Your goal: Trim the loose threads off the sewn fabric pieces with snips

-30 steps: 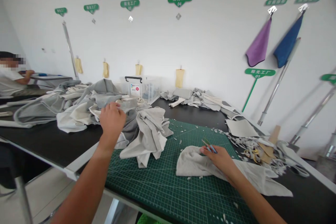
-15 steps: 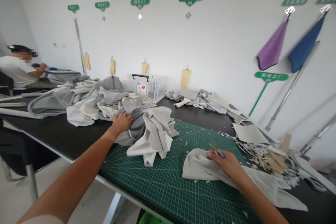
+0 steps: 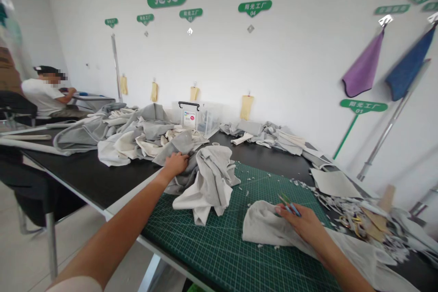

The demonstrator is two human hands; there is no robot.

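Observation:
My left hand [image 3: 176, 164] reaches over to the heap at the mat's far left corner, its fingers closed on a grey cloth [image 3: 183, 143]. Just right of it, a crumpled light-grey cloth [image 3: 215, 173] lies on the green cutting mat [image 3: 212, 246]. Between the fingers of my right hand [image 3: 304, 226] are small thread snips [image 3: 289, 205] with blue handles, tips pointing up and left. That hand rests on another light-grey cloth [image 3: 263, 223], spread along the mat's right side and partly hidden under my forearm.
A large heap of grey and white cloths [image 3: 119, 141] covers the table's left. Behind it stands a clear plastic box [image 3: 208, 121]. Further cloths [image 3: 267, 132] lie along the wall. Cloth scraps [image 3: 345, 210] litter the right side. A seated person [image 3: 48, 93] works at the far left.
My view has shifted, so the scene sits lower and further right. My left hand has drawn up a fold of grey cloth from the heap. The right hand stays on its cloth with the snips.

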